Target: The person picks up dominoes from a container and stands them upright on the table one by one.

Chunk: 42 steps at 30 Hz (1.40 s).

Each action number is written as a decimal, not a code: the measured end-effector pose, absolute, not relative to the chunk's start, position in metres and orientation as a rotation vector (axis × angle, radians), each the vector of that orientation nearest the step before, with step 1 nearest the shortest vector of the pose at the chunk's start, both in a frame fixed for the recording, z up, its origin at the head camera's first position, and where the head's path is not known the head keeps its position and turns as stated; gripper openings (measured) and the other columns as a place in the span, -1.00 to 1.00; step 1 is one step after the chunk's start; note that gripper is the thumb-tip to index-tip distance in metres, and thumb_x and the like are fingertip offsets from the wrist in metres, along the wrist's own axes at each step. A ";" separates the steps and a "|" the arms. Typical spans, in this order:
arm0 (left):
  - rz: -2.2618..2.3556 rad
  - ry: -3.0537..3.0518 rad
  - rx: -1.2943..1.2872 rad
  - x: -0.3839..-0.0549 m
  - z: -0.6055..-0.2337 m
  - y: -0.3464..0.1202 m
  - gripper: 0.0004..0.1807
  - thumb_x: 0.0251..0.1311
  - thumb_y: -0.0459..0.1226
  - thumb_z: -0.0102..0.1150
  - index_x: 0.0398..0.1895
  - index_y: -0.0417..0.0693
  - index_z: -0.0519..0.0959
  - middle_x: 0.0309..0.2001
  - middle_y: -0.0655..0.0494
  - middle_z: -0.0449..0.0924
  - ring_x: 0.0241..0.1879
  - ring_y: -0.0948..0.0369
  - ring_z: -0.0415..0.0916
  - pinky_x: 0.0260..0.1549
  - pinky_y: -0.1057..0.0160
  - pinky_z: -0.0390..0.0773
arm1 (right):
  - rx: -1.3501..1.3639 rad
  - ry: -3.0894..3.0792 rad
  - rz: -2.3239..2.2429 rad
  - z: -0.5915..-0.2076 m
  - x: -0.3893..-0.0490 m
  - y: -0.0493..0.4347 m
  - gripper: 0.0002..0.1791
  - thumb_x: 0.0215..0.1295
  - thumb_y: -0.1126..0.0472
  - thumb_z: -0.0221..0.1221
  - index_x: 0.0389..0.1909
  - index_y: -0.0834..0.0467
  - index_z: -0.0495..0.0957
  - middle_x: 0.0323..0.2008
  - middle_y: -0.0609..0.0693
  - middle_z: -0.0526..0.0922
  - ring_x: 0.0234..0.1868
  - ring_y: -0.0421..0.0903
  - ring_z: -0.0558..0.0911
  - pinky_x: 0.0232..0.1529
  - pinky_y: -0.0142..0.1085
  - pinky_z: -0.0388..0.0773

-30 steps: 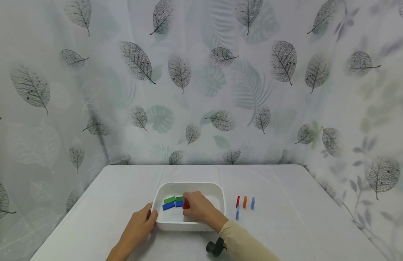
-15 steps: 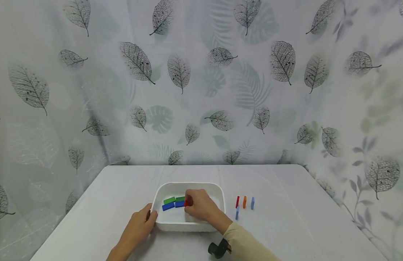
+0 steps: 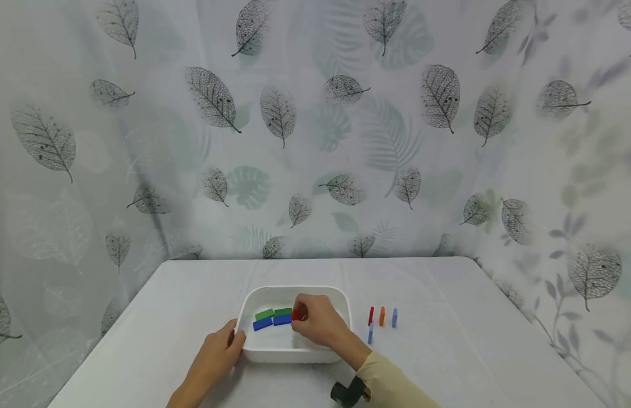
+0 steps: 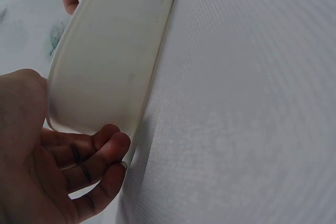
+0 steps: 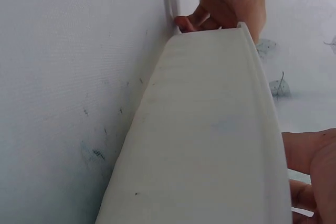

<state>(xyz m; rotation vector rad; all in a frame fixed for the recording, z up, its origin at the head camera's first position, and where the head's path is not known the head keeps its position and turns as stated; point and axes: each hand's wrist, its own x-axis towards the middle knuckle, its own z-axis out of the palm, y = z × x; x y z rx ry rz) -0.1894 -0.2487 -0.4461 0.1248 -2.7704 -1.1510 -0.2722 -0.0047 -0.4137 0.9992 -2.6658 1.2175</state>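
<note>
A white plastic tray (image 3: 274,356) stands on the table. My left hand (image 3: 215,352) holds its left end, thumb at the rim; in the left wrist view the fingers (image 4: 102,163) curl against the outer wall near the corner. Inside the tray, two green blocks (image 3: 265,314) lie behind two blue blocks (image 3: 262,323), in two rows. My right hand (image 3: 322,324) pinches a small red block (image 3: 295,315) at the right end of these rows, partly hidden by the fingers. In the right wrist view, the tray wall (image 5: 199,124) hides the blocks.
Right of the tray, a red block (image 3: 371,315), an orange block (image 3: 382,316) and two light blue blocks (image 3: 394,318) stand on the white table (image 3: 448,351). A black camera (image 3: 348,392) is worn at my right wrist. A leaf-patterned curtain (image 3: 315,141) hangs behind.
My right hand has shifted slightly right with the red block, uncovering more of the right green and blue blocks. The left hand stays on the tray.
</note>
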 end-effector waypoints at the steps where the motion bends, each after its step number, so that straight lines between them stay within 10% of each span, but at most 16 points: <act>1: -1.150 -2.770 0.125 -0.189 -0.446 -0.249 -0.64 0.49 -0.26 0.00 0.22 -0.26 0.53 -0.52 0.16 0.48 -0.51 0.20 0.43 -0.51 0.21 0.47 | 0.994 -2.661 1.219 -0.413 -0.271 -0.004 -0.81 0.18 0.32 0.43 -0.26 0.11 0.61 -0.41 -0.18 0.61 -0.38 -0.24 0.55 -0.32 -0.40 0.57; 42: -1.149 -2.767 0.123 -0.188 -0.447 -0.247 -0.63 0.50 -0.24 -0.03 0.21 -0.26 0.52 -0.52 0.16 0.46 -0.52 0.20 0.41 -0.52 0.22 0.45 | 0.917 -2.473 1.364 -0.402 -0.261 0.038 -0.85 0.21 0.31 0.42 -0.26 0.13 0.65 -0.37 -0.16 0.65 -0.35 -0.18 0.63 -0.28 -0.33 0.62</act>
